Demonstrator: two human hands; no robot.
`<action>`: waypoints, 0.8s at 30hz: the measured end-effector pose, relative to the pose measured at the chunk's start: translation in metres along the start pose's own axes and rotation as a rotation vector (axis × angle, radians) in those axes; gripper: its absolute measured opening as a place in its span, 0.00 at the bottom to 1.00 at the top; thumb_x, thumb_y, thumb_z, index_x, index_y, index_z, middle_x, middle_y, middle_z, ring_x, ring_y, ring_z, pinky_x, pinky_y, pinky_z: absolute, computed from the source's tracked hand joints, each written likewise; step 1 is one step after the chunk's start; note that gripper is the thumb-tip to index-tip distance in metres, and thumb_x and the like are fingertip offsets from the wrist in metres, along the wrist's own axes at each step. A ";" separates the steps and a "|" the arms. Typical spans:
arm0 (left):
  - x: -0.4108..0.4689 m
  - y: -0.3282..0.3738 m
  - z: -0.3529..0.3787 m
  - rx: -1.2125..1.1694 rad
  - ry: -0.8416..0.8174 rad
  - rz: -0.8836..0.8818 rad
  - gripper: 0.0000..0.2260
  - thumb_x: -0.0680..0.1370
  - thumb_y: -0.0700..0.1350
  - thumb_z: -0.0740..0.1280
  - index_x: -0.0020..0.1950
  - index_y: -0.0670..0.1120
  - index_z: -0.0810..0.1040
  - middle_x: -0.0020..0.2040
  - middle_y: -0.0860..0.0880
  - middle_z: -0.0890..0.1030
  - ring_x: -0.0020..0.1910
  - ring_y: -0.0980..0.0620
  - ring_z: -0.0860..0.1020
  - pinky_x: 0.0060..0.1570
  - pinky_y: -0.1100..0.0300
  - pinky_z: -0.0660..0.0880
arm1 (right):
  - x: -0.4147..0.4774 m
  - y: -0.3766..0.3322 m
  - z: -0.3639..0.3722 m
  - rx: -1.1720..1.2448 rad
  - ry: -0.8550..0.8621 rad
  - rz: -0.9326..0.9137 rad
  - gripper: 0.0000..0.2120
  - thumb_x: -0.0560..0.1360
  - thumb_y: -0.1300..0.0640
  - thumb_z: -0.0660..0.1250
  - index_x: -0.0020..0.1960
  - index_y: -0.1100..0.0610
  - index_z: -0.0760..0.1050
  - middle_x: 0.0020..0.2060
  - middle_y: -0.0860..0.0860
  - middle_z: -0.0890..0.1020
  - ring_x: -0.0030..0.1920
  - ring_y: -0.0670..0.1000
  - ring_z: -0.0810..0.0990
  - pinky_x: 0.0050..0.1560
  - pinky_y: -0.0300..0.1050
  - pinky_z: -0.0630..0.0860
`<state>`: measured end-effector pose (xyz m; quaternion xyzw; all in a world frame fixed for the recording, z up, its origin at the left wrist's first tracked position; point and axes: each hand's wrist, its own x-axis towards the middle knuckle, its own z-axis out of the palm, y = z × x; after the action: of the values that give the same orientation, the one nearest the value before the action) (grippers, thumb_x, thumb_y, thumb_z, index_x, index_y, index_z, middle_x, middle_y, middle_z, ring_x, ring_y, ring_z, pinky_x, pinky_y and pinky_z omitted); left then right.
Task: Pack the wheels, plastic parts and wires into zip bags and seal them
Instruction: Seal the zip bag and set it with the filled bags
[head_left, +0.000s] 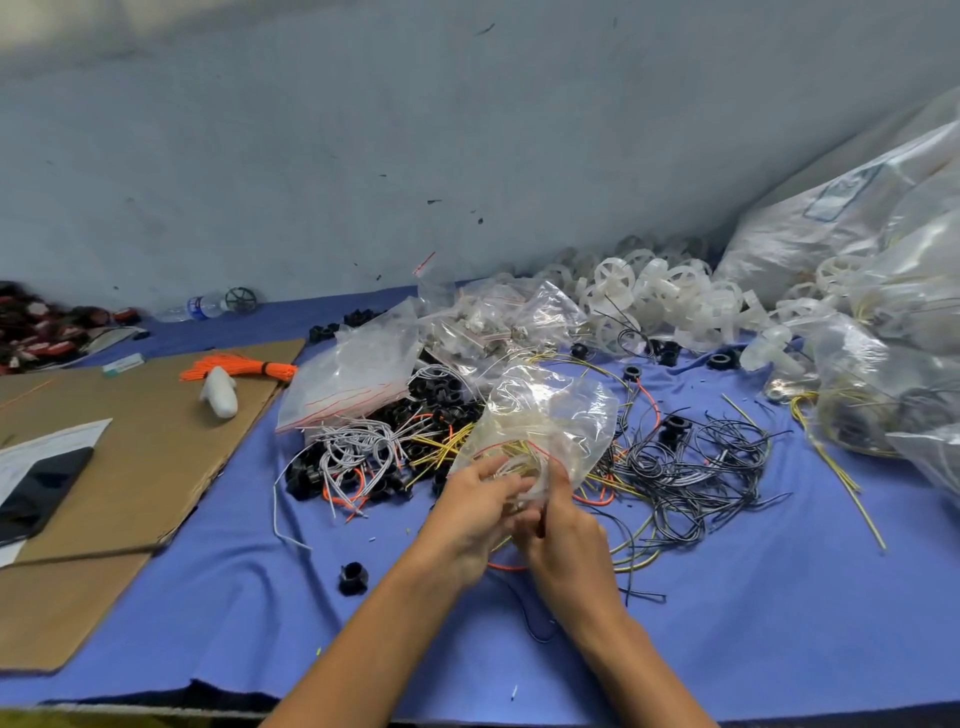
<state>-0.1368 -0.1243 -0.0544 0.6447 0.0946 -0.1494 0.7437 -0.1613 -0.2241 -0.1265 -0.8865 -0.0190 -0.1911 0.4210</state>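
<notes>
Both hands at frame centre | our left hand (475, 512) and right hand (563, 530) pinch bag (545, 415) mouth | bag rises up-frame from fingertips | wires (519, 448) inside.

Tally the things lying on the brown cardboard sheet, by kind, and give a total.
Bundle of orange wires: 1
White plastic part: 1
Small white and green box at the far edge: 1
Paper sheet with a dark flat thing on it: 1
Total: 4, all on the cardboard
</notes>
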 end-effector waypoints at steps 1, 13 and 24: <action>0.005 0.003 0.005 -0.042 0.002 0.004 0.11 0.80 0.29 0.61 0.60 0.36 0.76 0.47 0.39 0.81 0.37 0.50 0.81 0.31 0.63 0.78 | 0.000 0.000 0.001 -0.009 0.000 -0.012 0.36 0.74 0.55 0.65 0.78 0.51 0.52 0.42 0.55 0.83 0.44 0.62 0.80 0.39 0.52 0.71; 0.011 0.021 0.031 0.966 0.006 0.449 0.12 0.81 0.45 0.59 0.51 0.45 0.82 0.51 0.46 0.83 0.54 0.46 0.80 0.57 0.51 0.75 | 0.001 -0.001 -0.001 0.098 0.095 0.049 0.38 0.75 0.53 0.68 0.71 0.40 0.44 0.36 0.55 0.82 0.40 0.63 0.80 0.36 0.55 0.73; 0.014 0.035 -0.082 0.753 0.537 0.553 0.11 0.79 0.42 0.65 0.47 0.59 0.79 0.44 0.58 0.83 0.44 0.56 0.81 0.47 0.53 0.80 | 0.005 0.006 -0.007 0.270 0.374 0.206 0.48 0.73 0.57 0.69 0.78 0.37 0.39 0.34 0.37 0.78 0.32 0.42 0.76 0.30 0.35 0.68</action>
<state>-0.1075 -0.0404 -0.0391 0.8832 0.0479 0.1983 0.4223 -0.1577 -0.2343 -0.1248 -0.7689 0.1243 -0.3034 0.5489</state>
